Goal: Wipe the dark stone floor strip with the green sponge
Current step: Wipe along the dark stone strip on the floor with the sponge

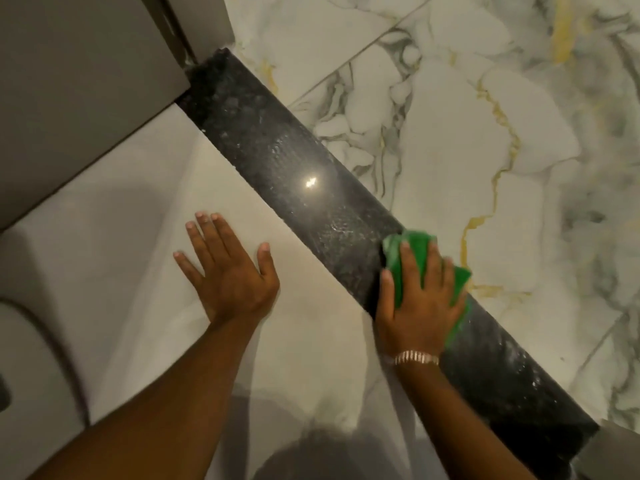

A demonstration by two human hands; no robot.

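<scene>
A dark speckled stone floor strip [277, 157] runs diagonally from the upper left to the lower right, wet and glossy with a light glare near its middle. My right hand [420, 299] presses flat on the green sponge [412, 249], which lies on the strip's lower half; the sponge sticks out beyond my fingertips and past my little finger. My left hand [225, 268] rests flat on the pale floor tile [145, 216] left of the strip, fingers spread, holding nothing. A metal bracelet [415, 358] sits on my right wrist.
White marble tiles with grey and gold veins [485, 133] lie right of the strip. A grey door or panel [69, 81] stands at the upper left, meeting the strip's far end. A curved white fixture [24, 358] shows at the left edge.
</scene>
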